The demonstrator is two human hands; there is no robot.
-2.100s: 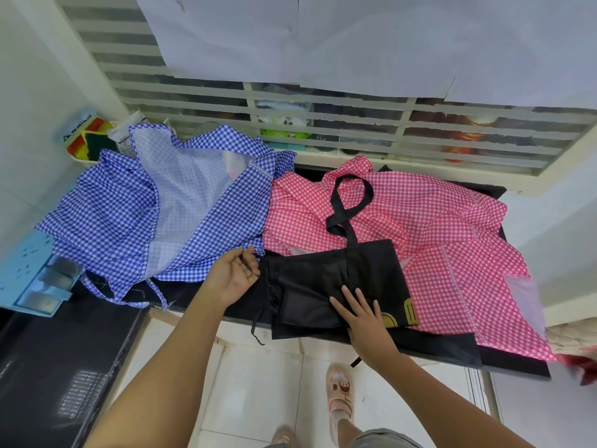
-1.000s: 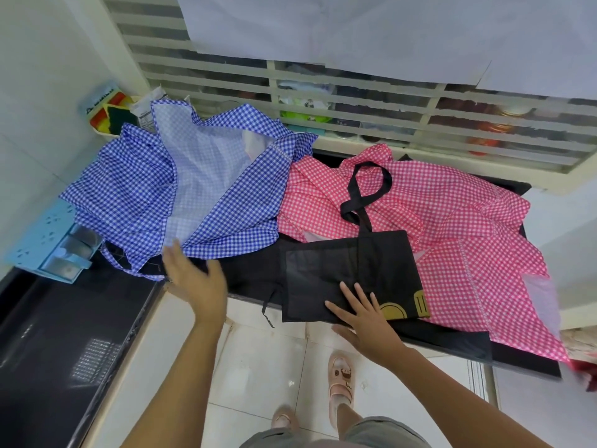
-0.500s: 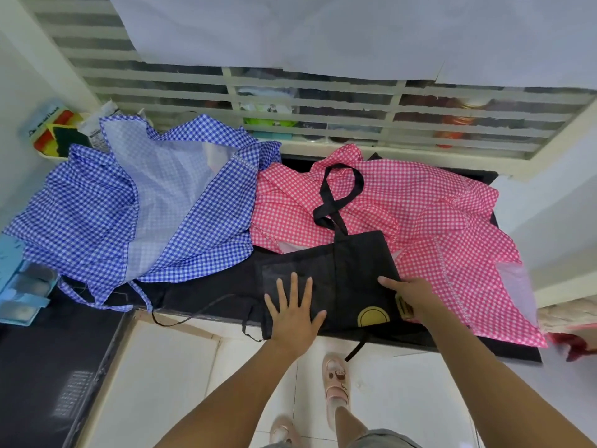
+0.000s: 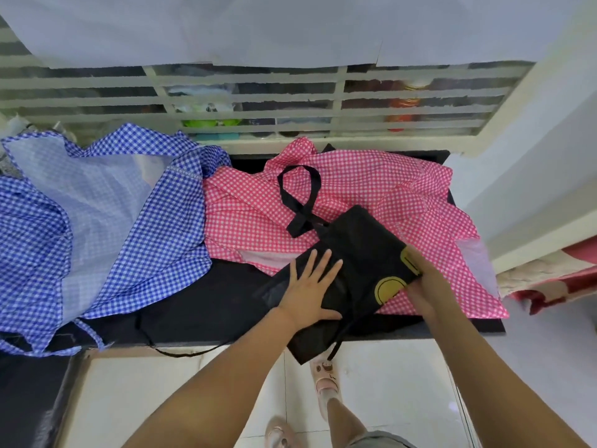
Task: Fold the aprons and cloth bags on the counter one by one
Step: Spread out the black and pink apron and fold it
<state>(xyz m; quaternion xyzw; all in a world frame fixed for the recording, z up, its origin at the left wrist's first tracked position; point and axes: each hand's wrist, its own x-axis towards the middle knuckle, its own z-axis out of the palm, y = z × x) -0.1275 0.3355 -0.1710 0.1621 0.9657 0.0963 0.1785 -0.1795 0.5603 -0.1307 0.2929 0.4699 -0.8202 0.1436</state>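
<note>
— What are the hands doing?
— The left hand (image 4: 310, 286) is pressing flat, fingers spread, on the black cloth bag (image 4: 358, 250). The right hand (image 4: 423, 286) is pinching its right edge beside the yellow print.
— And where is the bag lying?
— Partly over the pink apron (image 4: 371, 189), with its near corner hanging off the counter (image 4: 210, 302). Its inside is not showing. The blue apron (image 4: 106, 205) is lying crumpled at the left.
</note>
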